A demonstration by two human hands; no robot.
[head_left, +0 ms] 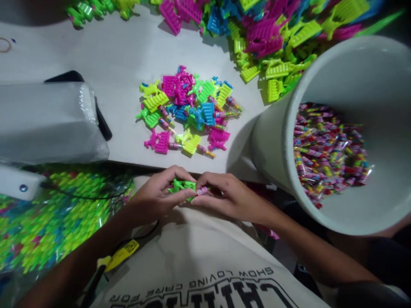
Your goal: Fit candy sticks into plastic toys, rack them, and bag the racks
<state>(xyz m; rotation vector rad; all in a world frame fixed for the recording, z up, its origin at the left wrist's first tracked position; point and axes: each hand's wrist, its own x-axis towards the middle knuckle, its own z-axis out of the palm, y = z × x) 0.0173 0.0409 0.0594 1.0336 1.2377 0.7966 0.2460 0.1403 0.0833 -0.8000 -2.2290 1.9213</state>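
Close to my body, at the table's front edge, my left hand (160, 194) is closed around a green plastic toy (182, 185). My right hand (224, 194) pinches a small candy tube (202, 191) with a pink printed wrapper, its end against the green toy. Fingers cover much of both pieces, so I cannot tell how far they are joined. Just beyond my hands lies a small pile of pink, yellow, green and blue plastic toys (189, 141), several with candy tubes (206, 151) attached.
A grey bucket (272, 141) holding many wrapped candy tubes (330, 149) leans at the right. Loose toys (263, 34) heap along the back of the white table (109, 51). Stacked plastic bags (48, 122) lie left, above a large clear bag of colourful pieces (64, 218).
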